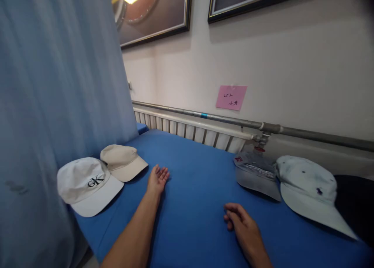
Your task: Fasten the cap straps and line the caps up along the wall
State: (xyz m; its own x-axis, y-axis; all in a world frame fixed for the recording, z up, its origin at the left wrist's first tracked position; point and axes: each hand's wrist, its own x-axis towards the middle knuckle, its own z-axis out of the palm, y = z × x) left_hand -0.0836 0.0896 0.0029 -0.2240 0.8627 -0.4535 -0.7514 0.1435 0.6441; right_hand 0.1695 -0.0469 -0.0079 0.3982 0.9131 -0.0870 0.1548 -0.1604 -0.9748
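- Presently, from the head view, holding nothing with the left hand (157, 180): palm upturned, fingers loosely spread, just beside the brim of the beige cap (119, 158).
- With the right hand (244, 229), likewise gripping nothing visible: fingers half-curled, thumb near the forefinger, nearest to the grey cap (255, 174) but apart from it.
- Impossible to tell, for either hand, resting on the blue sheet (189, 205) from hovering just over it.
- At left, find the white cap (83, 178) with black lettering, nearer than the beige cap and partly covering it from this angle.
- At right, find the grey cap, then the pale cap (309, 186) with a small dark emblem, touching or nearly so; farther right, a dark thing (355, 205), too dim to make out.
- Past the far edge, note the radiator (189, 131); at left, the curtain (73, 84).
- For good handling, judging by the soft-looking crowns, better to take any cap by its brim than squeeze its crown.
- With the left hand, slip fingers lightly under the brim, without nudging the white cap; with the right, approach from the near side, clear of the pale cap.
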